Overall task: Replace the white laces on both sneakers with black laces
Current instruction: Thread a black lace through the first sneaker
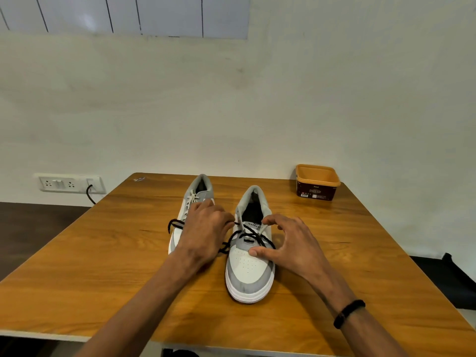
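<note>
Two sneakers stand side by side at the centre of the frame on the desk [334, 253], toes toward the viewer. The right sneaker [248, 269] carries a black lace [253, 238] threaded through its lower eyelets only; the upper eyelets are bare. The left sneaker [195, 199] still shows a white lace [192, 198] near its collar.

Left hand [206, 235]: fingers curled over the gap between the shoes, apparently pinching one end of the black lace; the contact itself is hidden, so the grip is judged closed on the lace. A loose black end trails left of this hand. Right hand [286, 243]: thumb pressing the toe box, fingers bent toward the tongue; I cannot tell whether it holds the lace.

Step in hand, as judged: lacing the right sneaker upward. Recommended practice: steady the shoe with the thumb, draw both ends even before each crossing, feed the tip from beneath, keep the lace flat.

An orange tub [317, 182] stands at upper right.
</note>
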{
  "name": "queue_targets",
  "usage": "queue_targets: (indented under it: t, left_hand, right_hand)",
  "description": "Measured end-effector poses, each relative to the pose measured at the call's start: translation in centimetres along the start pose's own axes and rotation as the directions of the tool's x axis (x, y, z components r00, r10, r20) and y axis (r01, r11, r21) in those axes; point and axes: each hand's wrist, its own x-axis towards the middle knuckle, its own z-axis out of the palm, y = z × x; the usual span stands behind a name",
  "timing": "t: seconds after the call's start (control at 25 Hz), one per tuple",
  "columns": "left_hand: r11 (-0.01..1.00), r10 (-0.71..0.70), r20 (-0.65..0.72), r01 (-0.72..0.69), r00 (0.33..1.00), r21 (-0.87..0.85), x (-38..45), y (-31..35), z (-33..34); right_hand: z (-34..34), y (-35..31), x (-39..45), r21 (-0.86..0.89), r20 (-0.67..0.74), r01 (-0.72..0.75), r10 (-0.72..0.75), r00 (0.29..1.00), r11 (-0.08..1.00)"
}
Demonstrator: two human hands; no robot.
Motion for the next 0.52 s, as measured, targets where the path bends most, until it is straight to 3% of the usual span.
queue_targets:
  t: [0.12,0.2,0.36,0.44,0.52]
  left_hand:
    - [0.987,-0.066,0.007,0.064,0.998,0.149,0.1,-2.3,-1.2]
    - [0.966,-0.16,-0.059,0.169,0.985,0.194,-0.1,-5.2,-2.1]
    - [0.873,-0.4,-0.205,0.44,0.893,0.213,-1.4,-9.6,-3.3]
    - [0.859,-0.425,-0.209,0.465,0.881,0.214,-2.2,-9.1,-2.2]
    - [0.919,-0.353,-0.151,0.373,0.923,0.126,-2.6,-7.3,-0.6]
  right_hand:
    - [0.0,0.0,-0.1,0.005,-0.004,-0.008,0.008,1.0,1.0]
    - [0.0,0.0,-0.2,0.015,-0.018,0.0,0.001,1.0,1.0]
    - [0.0,-0.1,-0.3,0.025,-0.01,0.011,-0.011,1.0,1.0]
    - [-0.1,-0.2,-0.4,0.033,-0.007,0.014,-0.014,1.0,0.999]
    - [0.0,-0.1,-0.5,0.051,-0.009,0.01,-0.009,1.0,0.999]
